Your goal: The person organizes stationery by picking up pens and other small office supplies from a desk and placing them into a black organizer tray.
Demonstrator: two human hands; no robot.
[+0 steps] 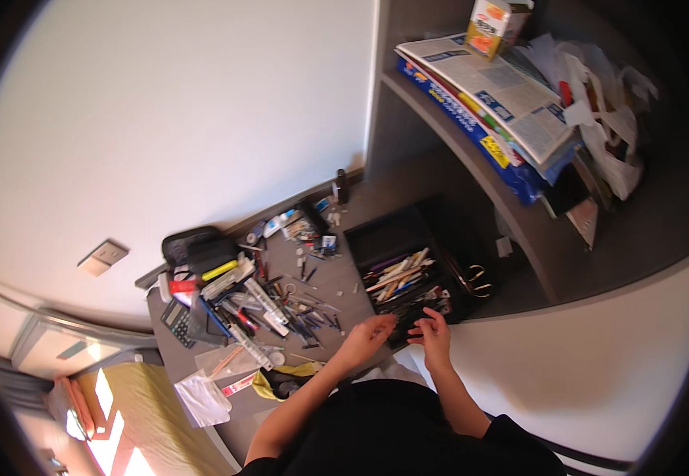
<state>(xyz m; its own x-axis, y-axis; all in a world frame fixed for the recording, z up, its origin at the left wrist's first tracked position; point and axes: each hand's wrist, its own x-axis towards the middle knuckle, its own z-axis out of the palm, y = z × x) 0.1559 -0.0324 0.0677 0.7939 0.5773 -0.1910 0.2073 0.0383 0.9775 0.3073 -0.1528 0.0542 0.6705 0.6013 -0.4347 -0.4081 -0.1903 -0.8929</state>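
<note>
My left hand (370, 333) and my right hand (433, 332) are together at the near edge of a black compartment tray (384, 230) on the grey desk (336, 285). The fingertips of both hands meet over small dark items in the tray's near part; what they pinch is too small to tell. The tray holds pens, pencils and brushes (398, 278) lying side by side in its middle section. Scissors with gold handles (478, 279) lie at the tray's right side.
Many loose pens and markers (281, 309) are scattered on the desk left of the tray, with a calculator (176, 321), a black pouch (198, 247), a white cloth (202, 397) and a yellow cloth (281, 379). A shelf above carries stacked papers (495, 95) and a box (493, 25).
</note>
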